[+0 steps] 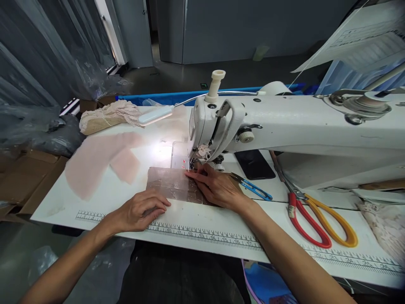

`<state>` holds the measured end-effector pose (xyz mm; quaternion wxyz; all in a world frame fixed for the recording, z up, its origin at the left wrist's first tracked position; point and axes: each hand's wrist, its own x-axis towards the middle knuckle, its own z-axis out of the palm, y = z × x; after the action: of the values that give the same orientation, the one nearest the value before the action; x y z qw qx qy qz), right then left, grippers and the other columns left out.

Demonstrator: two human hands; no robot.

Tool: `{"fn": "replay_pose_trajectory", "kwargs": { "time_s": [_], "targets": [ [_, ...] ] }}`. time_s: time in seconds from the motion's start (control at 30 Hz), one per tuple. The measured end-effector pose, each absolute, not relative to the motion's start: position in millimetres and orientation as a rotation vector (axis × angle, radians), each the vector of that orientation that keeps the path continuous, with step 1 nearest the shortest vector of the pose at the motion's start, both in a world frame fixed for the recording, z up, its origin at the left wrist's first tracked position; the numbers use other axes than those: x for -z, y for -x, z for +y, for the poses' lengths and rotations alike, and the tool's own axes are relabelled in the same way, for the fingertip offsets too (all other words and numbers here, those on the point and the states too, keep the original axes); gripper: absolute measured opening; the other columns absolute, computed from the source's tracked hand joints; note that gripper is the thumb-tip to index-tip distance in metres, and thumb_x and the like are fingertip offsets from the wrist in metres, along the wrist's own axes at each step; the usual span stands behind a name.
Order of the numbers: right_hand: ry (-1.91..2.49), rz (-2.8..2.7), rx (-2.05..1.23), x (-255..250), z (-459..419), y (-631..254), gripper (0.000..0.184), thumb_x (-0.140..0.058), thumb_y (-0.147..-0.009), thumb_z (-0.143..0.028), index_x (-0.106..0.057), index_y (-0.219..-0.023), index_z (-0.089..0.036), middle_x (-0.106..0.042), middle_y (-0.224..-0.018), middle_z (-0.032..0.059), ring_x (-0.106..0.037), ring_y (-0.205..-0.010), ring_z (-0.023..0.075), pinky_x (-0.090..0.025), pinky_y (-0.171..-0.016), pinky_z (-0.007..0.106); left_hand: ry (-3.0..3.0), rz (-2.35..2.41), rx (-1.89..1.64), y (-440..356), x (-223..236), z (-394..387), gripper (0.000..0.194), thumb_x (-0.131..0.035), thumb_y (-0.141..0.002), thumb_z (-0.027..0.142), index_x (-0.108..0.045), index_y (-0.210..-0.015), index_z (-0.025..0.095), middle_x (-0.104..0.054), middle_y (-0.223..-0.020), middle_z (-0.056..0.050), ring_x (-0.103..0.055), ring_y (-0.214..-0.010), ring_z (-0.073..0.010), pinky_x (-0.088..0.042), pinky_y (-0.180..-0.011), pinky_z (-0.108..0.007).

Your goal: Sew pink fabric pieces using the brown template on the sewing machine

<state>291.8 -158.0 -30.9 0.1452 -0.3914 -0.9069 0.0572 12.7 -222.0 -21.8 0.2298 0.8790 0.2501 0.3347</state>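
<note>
A strip of sheer pinkish fabric (174, 184) lies over a shiny brown sheet (155, 174) in front of the sewing machine's needle area (192, 164). My right hand (220, 185) rests on the sheet's right part, fingers spread. One fingertip touches the fabric just below the presser foot, and another finger reaches beside it. On the white table, my left hand (139, 210) lies palm down with loosely bent fingers, its fingertips by the fabric's near left edge. Nothing shows in its grasp. The undersides of both hands are hidden.
Blue thread snips (256, 188) lie right of my right hand, near a black phone (255, 164). Large scissors (311, 211) with red and yellow handles lie farther right. Pale pink fabric pieces (98, 162) and a lace bundle (109, 116) are on the left. A printed ruler (202, 236) runs along the front.
</note>
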Motion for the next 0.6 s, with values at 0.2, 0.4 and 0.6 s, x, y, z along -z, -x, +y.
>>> {"fn": "replay_pose_trajectory", "kwargs": {
  "time_s": [0.2,0.4,0.6],
  "targets": [
    [1.121,-2.64,-0.135,33.2,-160.2,-296.5,0.039,-0.046,-0.097,-0.028,-0.058,-0.133,-0.038,-0.06,-0.105,0.0095,-0.057,-0.079,0.0188,-0.039,-0.058,0.026,-2.494,0.721,-0.962,-13.9,20.6,-223.0,0.007,-0.052,-0.089,0.011,-0.057,-0.092,0.014,-0.067,-0.097,-0.011,-0.064,-0.084,-0.0164,-0.055,-0.068,-0.03],
    [1.116,-2.619,-0.138,35.6,-159.2,-296.7,0.038,-0.047,-0.096,-0.028,-0.06,-0.131,-0.036,-0.06,-0.106,0.0097,-0.056,-0.078,0.0184,-0.042,-0.058,0.026,-2.576,0.68,-0.966,-16.8,21.3,-220.8,0.007,-0.055,-0.091,0.012,-0.06,-0.095,0.014,-0.068,-0.095,-0.01,-0.064,-0.081,-0.0163,-0.055,-0.07,-0.031],
    [1.107,-2.602,-0.211,35.4,-160.1,-299.6,0.04,-0.046,-0.096,-0.025,-0.059,-0.133,-0.033,-0.059,-0.108,0.0102,-0.059,-0.084,0.0192,-0.046,-0.063,0.027,-2.614,0.688,-0.915,-15.6,25.8,-221.8,0.007,-0.056,-0.09,0.01,-0.06,-0.094,0.014,-0.068,-0.096,-0.01,-0.064,-0.082,-0.0169,-0.054,-0.07,-0.033]
  ]
}}
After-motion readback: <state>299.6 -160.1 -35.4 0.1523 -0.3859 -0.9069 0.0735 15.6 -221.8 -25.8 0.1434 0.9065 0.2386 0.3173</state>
